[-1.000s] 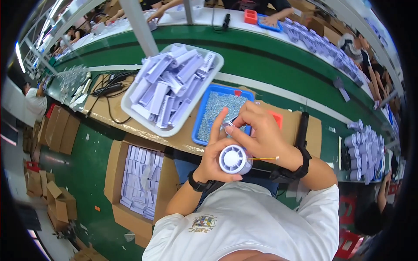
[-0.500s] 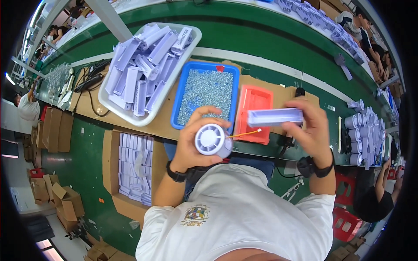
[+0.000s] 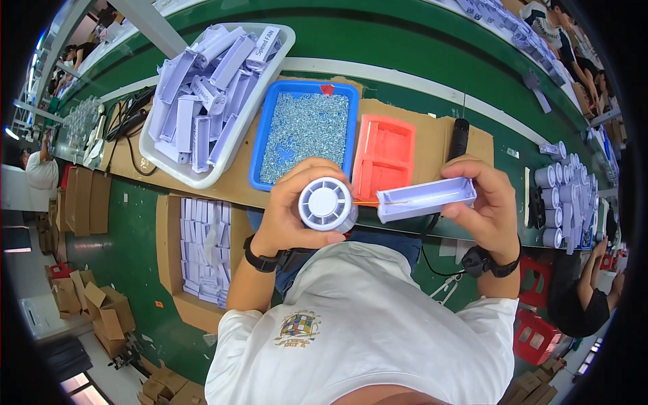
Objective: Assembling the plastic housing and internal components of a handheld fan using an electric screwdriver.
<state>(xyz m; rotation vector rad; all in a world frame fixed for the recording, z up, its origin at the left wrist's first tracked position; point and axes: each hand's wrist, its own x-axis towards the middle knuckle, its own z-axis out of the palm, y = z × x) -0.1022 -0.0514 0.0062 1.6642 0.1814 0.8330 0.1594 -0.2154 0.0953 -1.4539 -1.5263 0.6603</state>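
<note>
Green workbench carrying a white tray of lilac housings, blue bin of screws, red tray, right hand gripping a lilac housing over the bench edge, left hand clasping a round white fan beside it

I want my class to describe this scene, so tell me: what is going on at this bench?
A person at a green workbench holds a round white fan-like part in the left hand and a long pale lilac trough-shaped housing in the right hand. A thin orange wire appears to run between the two pieces. Behind them lie a blue tray of small screws, a red tray and a white tray of lilac housings.
</note>
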